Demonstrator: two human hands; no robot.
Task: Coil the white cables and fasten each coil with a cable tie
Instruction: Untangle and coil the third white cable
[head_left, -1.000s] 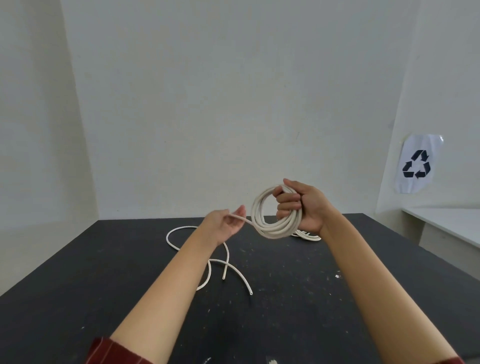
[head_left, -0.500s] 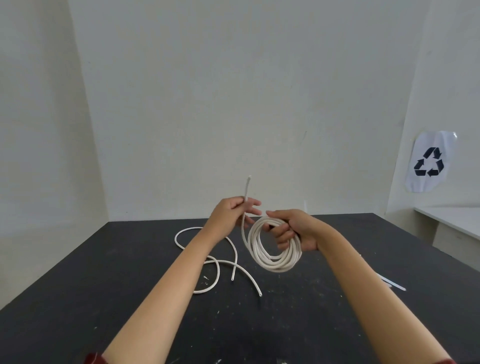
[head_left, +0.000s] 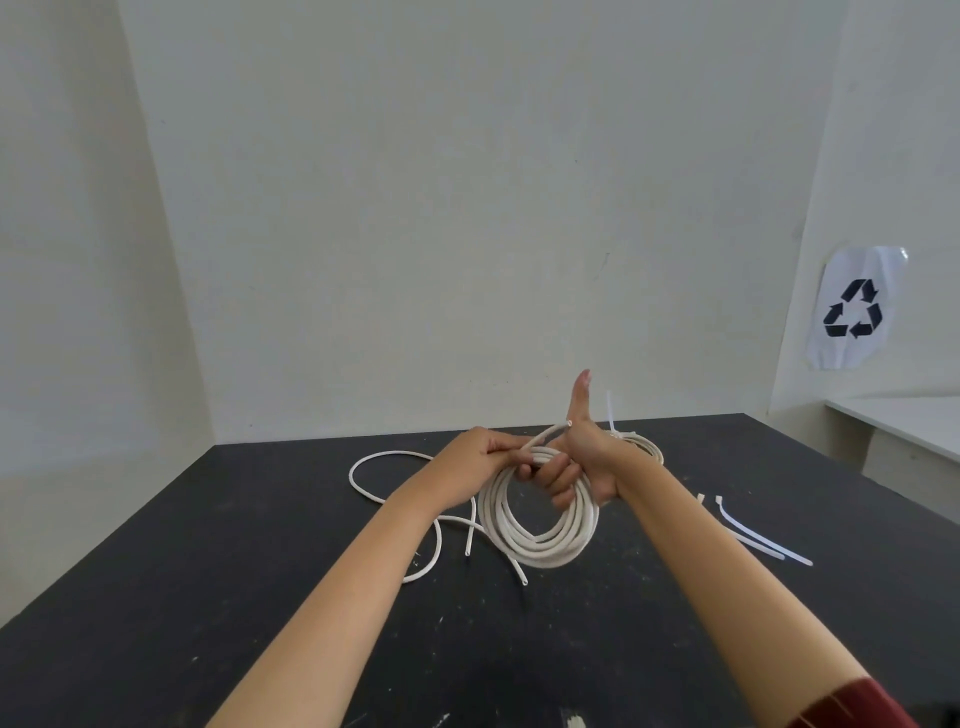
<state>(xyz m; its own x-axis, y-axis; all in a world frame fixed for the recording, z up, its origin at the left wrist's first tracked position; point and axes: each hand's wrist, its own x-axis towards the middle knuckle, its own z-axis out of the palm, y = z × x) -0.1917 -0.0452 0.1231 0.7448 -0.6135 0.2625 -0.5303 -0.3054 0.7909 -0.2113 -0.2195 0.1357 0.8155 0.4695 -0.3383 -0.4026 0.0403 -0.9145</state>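
Note:
A coil of white cable (head_left: 540, 540) hangs above the black table (head_left: 208, 597). My right hand (head_left: 582, 467) grips the coil's top with its fingers curled through the loops and its thumb pointing up. My left hand (head_left: 488, 449) pinches the cable's free end against the top of the coil; the end's tip sticks out by my right thumb. A loose white cable (head_left: 395, 499) lies on the table to the left, under my left arm. A second coil (head_left: 647, 447), with a cable tie sticking up from it, lies behind my right wrist. White cable ties (head_left: 763, 540) lie at right.
A white counter (head_left: 904, 421) stands beyond the table's right edge. A sheet with a recycling sign (head_left: 854, 309) hangs on the right wall. Pale walls close the far side and the left.
The cable's free end, upright half a second ago, now lies along the coil's top. My hands have closed together on the coil, and my right thumb has lifted.

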